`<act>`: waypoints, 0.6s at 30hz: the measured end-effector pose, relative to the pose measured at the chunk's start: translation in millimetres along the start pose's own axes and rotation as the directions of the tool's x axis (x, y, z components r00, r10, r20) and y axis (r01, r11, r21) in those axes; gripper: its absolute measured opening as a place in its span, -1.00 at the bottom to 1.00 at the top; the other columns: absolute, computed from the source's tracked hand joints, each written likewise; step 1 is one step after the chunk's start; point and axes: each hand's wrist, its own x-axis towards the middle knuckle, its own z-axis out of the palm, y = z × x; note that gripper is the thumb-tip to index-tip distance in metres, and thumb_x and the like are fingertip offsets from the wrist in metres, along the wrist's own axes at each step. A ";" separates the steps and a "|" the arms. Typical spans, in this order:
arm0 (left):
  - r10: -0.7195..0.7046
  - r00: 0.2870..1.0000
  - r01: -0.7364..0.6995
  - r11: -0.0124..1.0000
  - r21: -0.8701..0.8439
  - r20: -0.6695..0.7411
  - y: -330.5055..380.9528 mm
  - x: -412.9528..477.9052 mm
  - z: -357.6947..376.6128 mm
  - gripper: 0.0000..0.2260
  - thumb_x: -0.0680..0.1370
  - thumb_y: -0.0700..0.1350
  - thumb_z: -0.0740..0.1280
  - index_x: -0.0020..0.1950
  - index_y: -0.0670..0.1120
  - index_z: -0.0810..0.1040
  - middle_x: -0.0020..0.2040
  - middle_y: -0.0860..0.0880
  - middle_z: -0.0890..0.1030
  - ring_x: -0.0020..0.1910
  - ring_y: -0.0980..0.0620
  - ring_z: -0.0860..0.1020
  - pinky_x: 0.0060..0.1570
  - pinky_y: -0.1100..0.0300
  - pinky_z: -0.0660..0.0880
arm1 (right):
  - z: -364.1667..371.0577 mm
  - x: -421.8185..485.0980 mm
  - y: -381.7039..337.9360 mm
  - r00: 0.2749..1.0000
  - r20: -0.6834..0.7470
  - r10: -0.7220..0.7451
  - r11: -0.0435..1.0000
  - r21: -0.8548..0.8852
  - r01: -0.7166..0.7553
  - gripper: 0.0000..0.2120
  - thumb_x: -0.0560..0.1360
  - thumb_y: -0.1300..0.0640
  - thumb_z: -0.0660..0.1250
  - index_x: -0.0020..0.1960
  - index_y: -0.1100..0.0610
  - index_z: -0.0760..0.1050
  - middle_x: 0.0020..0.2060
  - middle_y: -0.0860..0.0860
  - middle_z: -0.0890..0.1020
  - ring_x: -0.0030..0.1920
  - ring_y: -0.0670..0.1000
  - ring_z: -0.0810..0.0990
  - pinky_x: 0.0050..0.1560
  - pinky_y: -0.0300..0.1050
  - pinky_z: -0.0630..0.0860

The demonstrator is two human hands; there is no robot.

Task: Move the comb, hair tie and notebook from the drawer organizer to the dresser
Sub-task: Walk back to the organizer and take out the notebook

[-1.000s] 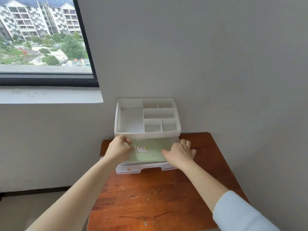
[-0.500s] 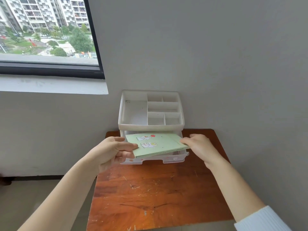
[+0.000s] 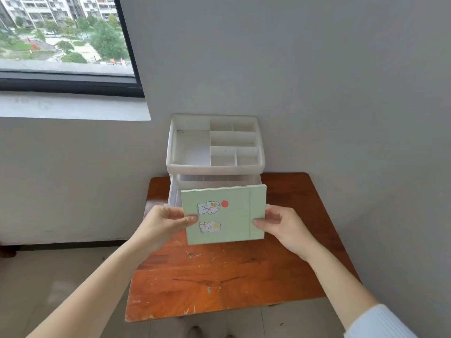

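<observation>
A pale green notebook (image 3: 231,215) with cartoon stickers is held up in the air, tilted toward me, in front of the white plastic drawer organizer (image 3: 214,167). My left hand (image 3: 163,223) pinches its left edge and my right hand (image 3: 283,225) grips its right edge. The organizer stands at the back of the worn wooden dresser top (image 3: 219,276), its lower drawer pulled out behind the notebook. Its top tray compartments hold nothing. No comb or hair tie shows; the notebook hides most of the drawer's inside.
The grey wall stands right behind and to the right of the organizer. A window with a white sill (image 3: 73,106) is at the upper left. Tiled floor (image 3: 48,276) lies left of and below the dresser.
Both hands lifted the notebook out of the open drawer, raised it and tipped its cover toward me. The view also shifted slightly down and closer.
</observation>
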 end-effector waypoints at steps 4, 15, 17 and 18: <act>0.139 0.983 -0.134 0.990 0.045 -0.121 1.5 17.3 5.1 -0.88 0.43 -0.06 0.46 -0.11 0.18 0.70 -0.16 0.21 0.73 -0.13 0.31 0.65 -0.04 0.31 0.49 | 4.1 21.1 4.5 0.996 -0.048 -0.081 0.995 -0.062 0.077 -0.75 0.50 0.19 0.36 0.08 -0.11 0.62 0.03 -0.23 0.69 0.09 -0.23 0.62 0.03 -0.38 0.53; 0.291 0.930 -0.226 0.935 0.273 -0.227 1.3 51.2 10.4 -0.80 0.45 -0.08 0.43 0.06 0.01 0.69 0.14 0.06 0.65 0.08 0.01 0.54 0.07 0.11 0.47 | -3.3 59.1 -13.3 0.991 -0.099 -0.088 0.974 -0.216 0.065 -0.80 0.55 0.16 0.28 0.10 -0.05 0.57 0.09 -0.16 0.65 0.15 -0.19 0.56 0.18 -0.24 0.46; 0.273 0.941 -0.227 0.948 0.225 -0.202 2.4 47.0 5.6 -0.81 0.46 -0.08 0.43 0.06 0.02 0.68 0.09 0.04 0.68 0.06 0.03 0.59 0.10 0.09 0.52 | -2.6 55.8 -16.1 0.992 -0.082 -0.092 0.979 -0.188 0.075 -0.80 0.55 0.15 0.28 0.09 -0.08 0.57 0.07 -0.21 0.65 0.12 -0.25 0.56 0.07 -0.36 0.45; 0.266 0.945 -0.227 0.953 0.200 -0.193 1.9 43.4 3.5 -0.81 0.46 -0.08 0.42 0.07 0.03 0.68 0.06 0.05 0.70 0.04 0.05 0.61 0.06 0.12 0.53 | -2.3 53.2 -16.3 0.993 -0.069 -0.092 0.981 -0.179 0.078 -0.81 0.55 0.14 0.28 0.11 -0.07 0.57 0.07 -0.20 0.65 0.12 -0.25 0.56 0.02 -0.38 0.45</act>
